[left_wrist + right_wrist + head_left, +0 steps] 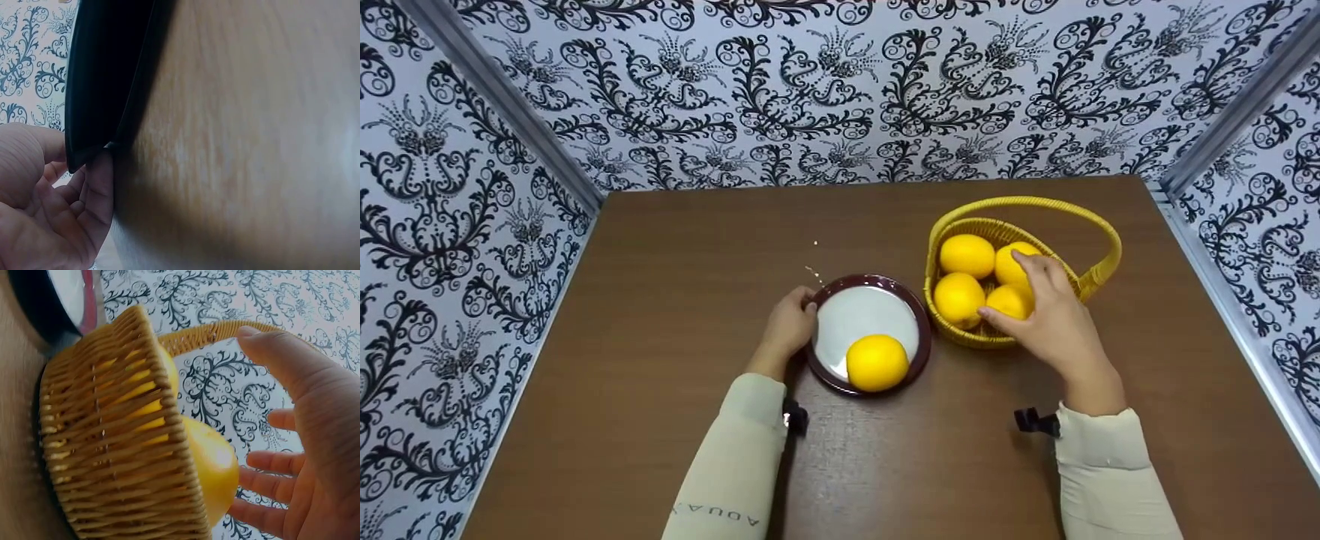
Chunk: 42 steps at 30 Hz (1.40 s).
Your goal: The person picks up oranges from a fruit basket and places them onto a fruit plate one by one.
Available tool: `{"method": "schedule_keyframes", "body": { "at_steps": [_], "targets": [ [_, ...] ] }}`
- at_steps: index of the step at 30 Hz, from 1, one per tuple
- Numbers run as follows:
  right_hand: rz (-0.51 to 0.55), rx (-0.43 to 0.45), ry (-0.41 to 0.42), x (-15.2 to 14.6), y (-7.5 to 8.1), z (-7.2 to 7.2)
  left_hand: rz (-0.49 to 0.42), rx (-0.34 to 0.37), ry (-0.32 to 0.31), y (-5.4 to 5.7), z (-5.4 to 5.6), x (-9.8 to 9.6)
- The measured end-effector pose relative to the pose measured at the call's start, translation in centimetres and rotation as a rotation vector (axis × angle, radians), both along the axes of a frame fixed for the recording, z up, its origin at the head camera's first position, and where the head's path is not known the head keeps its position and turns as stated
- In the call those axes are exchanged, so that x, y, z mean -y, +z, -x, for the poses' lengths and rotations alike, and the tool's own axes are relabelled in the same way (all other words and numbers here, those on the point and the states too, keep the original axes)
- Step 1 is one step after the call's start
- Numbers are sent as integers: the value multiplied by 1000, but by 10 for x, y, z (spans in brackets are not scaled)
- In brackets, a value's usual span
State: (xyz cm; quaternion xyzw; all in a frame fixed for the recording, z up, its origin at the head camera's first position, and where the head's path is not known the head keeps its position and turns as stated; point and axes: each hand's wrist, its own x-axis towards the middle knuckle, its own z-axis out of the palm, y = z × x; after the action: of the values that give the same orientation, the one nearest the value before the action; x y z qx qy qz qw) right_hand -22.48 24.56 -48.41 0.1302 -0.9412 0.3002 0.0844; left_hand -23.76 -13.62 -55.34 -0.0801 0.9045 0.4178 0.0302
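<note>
My left hand [793, 324] pinches the left rim of a plate [864, 311], which has a pale inside and a dark brown-red rim. One round yellow citrus fruit [877, 363] lies on the plate's near right part. In the left wrist view, thumb and fingers close on the dark plate edge [104, 84]. To the right, a yellow wicker basket [971, 339] holds several more such fruits [958, 300]. Over the basket's right side hovers my right hand [1054, 322], thumb and fingers spread above a fruit [211, 464]. Whether a fingertip touches it, I cannot tell.
The basket's arched handle [1020, 201] rises at the back and right. Basket and plate stand side by side on a brown wooden table [675, 300]. Small pale crumbs or marks [814, 271] lie behind the plate. Patterned panels [810, 90] surround the table's back and sides.
</note>
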Motion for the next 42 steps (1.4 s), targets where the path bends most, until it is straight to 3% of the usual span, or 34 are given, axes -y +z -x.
{"method": "schedule_keyframes", "body": {
  "at_steps": [6,18,42],
  "targets": [
    [-53,102,-41,-4,-3,2,-6,5,3,-1,0,1],
    [-117,204,-31,-9,-10,5,-17,29,15,1,-2,0],
    [-147,217,-68,-3,-10,1,-12,3,9,2,-3,0]
  ]
}}
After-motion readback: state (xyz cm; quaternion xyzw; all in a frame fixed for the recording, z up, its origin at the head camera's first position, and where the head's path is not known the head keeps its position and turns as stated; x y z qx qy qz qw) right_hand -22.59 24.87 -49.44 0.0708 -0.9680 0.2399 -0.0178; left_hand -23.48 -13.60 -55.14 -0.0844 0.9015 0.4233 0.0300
